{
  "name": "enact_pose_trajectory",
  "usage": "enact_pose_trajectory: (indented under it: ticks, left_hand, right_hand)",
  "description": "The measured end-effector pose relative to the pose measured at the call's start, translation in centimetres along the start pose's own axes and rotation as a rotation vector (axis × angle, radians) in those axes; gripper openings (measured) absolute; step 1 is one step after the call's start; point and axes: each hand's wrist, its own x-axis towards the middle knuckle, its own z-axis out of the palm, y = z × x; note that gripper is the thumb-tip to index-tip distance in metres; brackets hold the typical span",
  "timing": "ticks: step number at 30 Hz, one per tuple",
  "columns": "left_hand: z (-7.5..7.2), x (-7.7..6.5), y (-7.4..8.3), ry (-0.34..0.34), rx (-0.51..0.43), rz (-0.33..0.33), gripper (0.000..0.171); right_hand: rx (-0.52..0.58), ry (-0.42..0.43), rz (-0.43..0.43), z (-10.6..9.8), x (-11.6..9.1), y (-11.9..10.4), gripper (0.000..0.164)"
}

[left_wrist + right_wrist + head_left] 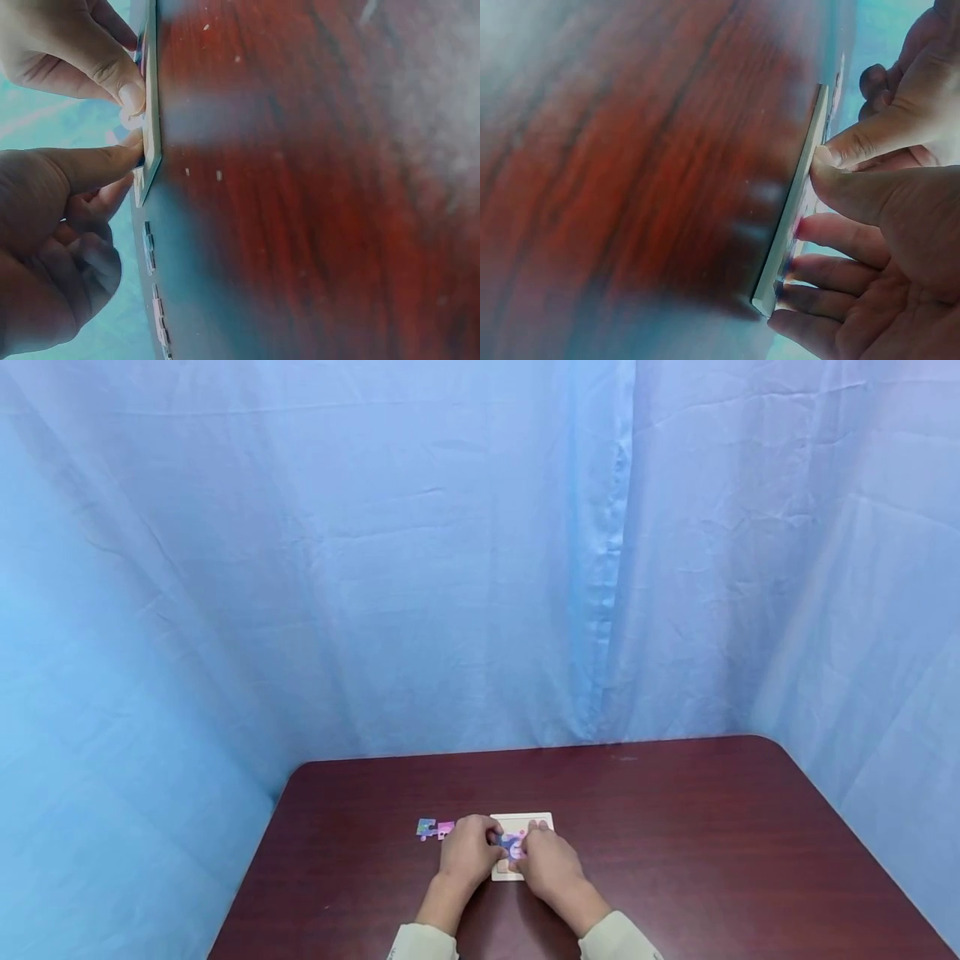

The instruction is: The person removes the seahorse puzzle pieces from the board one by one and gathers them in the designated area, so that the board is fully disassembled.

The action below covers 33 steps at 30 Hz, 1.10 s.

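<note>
A square wooden puzzle board [522, 817] with a pale rim lies flat on the table, partly hidden under both hands. Blue, purple and pink jigsaw pieces [514, 844] show in it between the hands. My left hand [467, 850] is at the board's left side, its thumb and index finger pinching a bluish puzzle piece at the tray. From the right, my right hand [553, 862] reaches over the board, its fairly straight fingers [832, 274] resting on the pieces and far part. The right thumb [129, 96] presses down close to the left thumb.
Left of the left hand, a blue puzzle piece [426, 827] and a pink puzzle piece [445, 830] lie loose on the dark red-brown wooden table [675, 827]. Light blue curtains [450, 568] surround the table at the back and sides.
</note>
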Motion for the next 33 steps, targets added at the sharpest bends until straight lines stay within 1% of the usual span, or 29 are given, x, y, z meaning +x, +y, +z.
enact_pose_trajectory:
  ticks: [3, 7, 12, 15, 18, 23, 28, 33]
  left_hand:
    - [0.0, 0.0, -0.1, 0.007, -0.003, 0.001, 0.021]
    - [-0.3, 0.0, -0.3, 0.021, 0.021, 0.021, 0.021]
    - [-0.7, 0.0, -0.4, 0.011, 0.035, 0.028, 0.023]
    - [-0.7, -0.1, -0.5, 0.004, 0.015, 0.007, 0.023]
    - [-1.0, -0.2, -0.6, 0.017, -0.019, -0.013, 0.02]
    - [-1.9, -0.6, -0.7, 0.037, -0.081, -0.057, 0.012]
    - [-3.1, -1.3, -1.1, 0.047, -0.084, -0.102, 0.003]
    - [-4.1, -2.0, -1.6, 0.063, -0.073, -0.143, 0.013]
  right_hand:
    - [-0.008, 0.003, -0.002, 0.1, 0.0, 0.1, 0.038]
    - [0.011, -0.008, -0.01, 0.1, -0.1, 0.0, 0.038]
    - [0.013, -0.005, -0.019, 0.1, -0.3, 0.0, 0.037]
    - [0.015, -0.006, -0.015, 0.0, -0.3, 0.0, 0.034]
    - [0.014, -0.018, -0.009, -0.1, -0.1, 0.0, 0.032]
    - [0.008, -0.028, -0.002, -0.1, 0.2, 0.0, 0.028]
    - [0.016, -0.026, -0.003, 0.0, 0.1, 0.1, 0.023]
    - [0.005, -0.026, -0.009, 0.0, 0.0, 0.1, 0.026]
